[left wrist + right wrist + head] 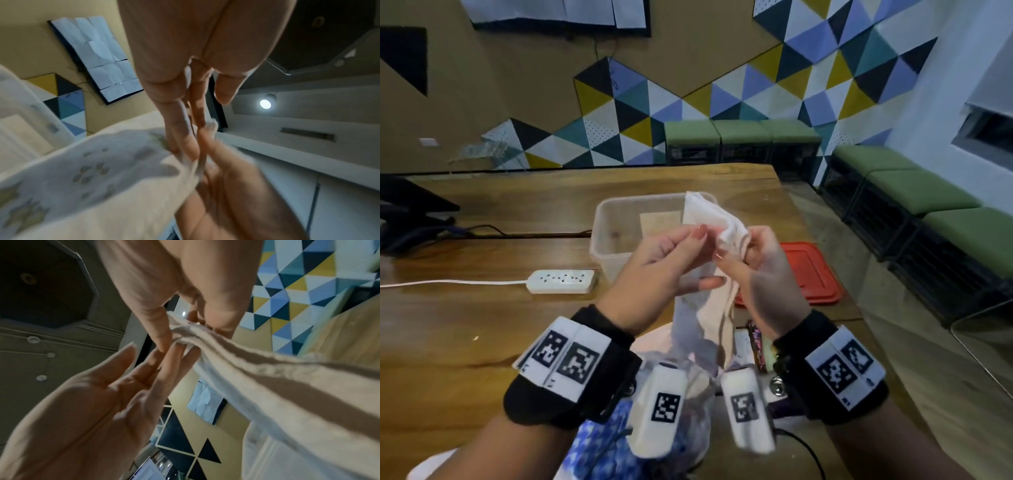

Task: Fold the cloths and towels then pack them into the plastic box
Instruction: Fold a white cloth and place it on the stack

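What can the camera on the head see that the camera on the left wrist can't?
Only the head view shows the wooden table, the clear plastic box with nothing packed in it, the red lid beside it, the white power strip and the green benches.

Only the left wrist view shows the ceiling lamp and the cloth's grey flower print.

Both show the pale cloth held up in the air, the left hand with straight fingers touching it, the right hand with its grip on it, and the triangle-patterned wall.
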Available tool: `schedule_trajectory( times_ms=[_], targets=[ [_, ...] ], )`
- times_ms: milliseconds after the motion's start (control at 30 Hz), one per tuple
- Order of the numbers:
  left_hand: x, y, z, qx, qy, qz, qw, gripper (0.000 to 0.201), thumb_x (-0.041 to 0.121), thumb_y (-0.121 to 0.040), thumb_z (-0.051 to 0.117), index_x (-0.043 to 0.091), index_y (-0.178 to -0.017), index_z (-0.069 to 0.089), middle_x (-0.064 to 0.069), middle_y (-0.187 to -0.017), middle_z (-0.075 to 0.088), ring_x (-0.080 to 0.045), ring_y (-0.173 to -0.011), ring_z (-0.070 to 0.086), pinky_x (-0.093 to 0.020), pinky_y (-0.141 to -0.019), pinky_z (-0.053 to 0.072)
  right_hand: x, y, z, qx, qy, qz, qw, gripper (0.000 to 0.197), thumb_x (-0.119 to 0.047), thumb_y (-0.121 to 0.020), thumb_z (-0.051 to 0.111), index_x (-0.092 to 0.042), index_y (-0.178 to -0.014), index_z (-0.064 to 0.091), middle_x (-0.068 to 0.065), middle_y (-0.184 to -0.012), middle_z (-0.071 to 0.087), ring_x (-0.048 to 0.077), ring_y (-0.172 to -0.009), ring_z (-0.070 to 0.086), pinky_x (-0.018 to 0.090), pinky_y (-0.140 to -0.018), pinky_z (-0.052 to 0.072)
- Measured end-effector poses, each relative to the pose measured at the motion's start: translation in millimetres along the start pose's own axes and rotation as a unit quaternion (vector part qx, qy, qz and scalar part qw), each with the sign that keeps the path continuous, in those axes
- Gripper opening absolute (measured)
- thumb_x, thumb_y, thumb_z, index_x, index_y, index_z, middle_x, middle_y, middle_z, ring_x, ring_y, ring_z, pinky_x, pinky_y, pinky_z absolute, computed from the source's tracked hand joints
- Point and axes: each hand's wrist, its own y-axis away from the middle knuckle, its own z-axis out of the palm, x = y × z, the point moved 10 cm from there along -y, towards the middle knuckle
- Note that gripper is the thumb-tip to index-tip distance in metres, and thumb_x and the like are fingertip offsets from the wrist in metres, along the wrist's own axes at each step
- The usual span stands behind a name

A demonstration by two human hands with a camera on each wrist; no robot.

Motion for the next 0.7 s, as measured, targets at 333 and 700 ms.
schedule_trajectory(
  times_ms=[333,700],
  targets=[
    [-91.3,4.5,-29.4,-0.072,-0.105,-0.111,0.986,0.067,0.038,-0.058,0.084,0.021,-0.117,0.058,0.003,-0.116,0.068,-0.011,-0.108,0.063,-0.033,-0.093,0.051,12.8,-5.5,-30.4,-0.011,-0.128,0.098,0.987,0.035,-0.008,-0.086,0.052,-0.006,-0.121,0.05,0.014,-0.101,0.067,0.024,-0.081,0.068,0.033,-0.063,0.056],
    [-122.5,4.3,-41.4,0.084,0.058,-0.157,0.982,0.083,0.002,-0.068,0.077,0.006,-0.137,0.031,-0.014,-0.078,0.068,-0.018,-0.056,0.065,-0.025,-0.047,0.051,94.7,31.1,-49.2,-0.023,-0.011,0.171,0.985,0.105,-0.005,-0.066,0.077,-0.029,-0.147,0.015,0.016,-0.128,0.056,0.028,-0.109,0.062,0.045,-0.09,0.052]
  ],
)
